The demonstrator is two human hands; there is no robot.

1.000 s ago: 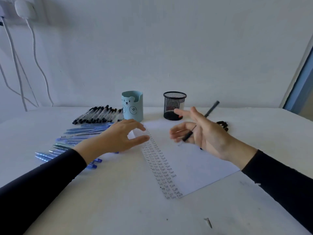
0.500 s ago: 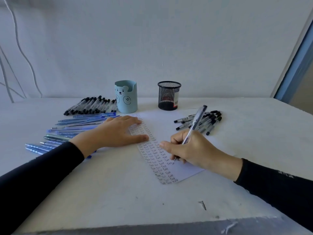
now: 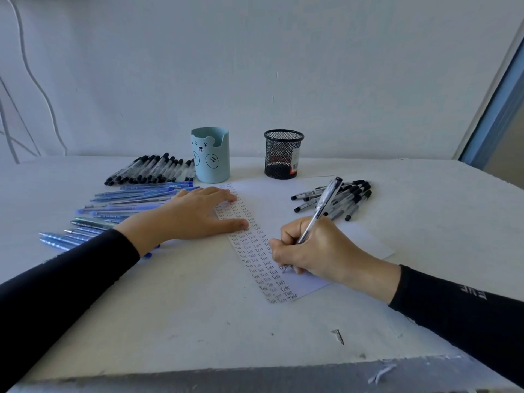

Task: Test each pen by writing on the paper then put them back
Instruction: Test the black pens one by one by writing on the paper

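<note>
A white paper (image 3: 286,211) lies on the table, its left strip covered with rows of the word "Test". My right hand (image 3: 314,251) grips a clear pen with a black end (image 3: 323,205), tip down on the paper near the lower rows. My left hand (image 3: 195,214) rests flat on the paper's left edge, fingers straight. A heap of several black-capped pens (image 3: 340,198) lies right of the paper. Several blue pens (image 3: 113,211) fan out on the left, with a row of black-capped pens (image 3: 150,168) behind them.
A light blue bear-faced pen cup (image 3: 211,156) and a black mesh pen cup (image 3: 282,154) stand behind the paper near the wall. A small screw (image 3: 338,335) lies near the table's front edge (image 3: 255,373). Cables hang on the wall at left.
My right hand came down from the air with the pen and set its tip on the paper. My left hand settled flat on the paper's left edge. The view tilted down.
</note>
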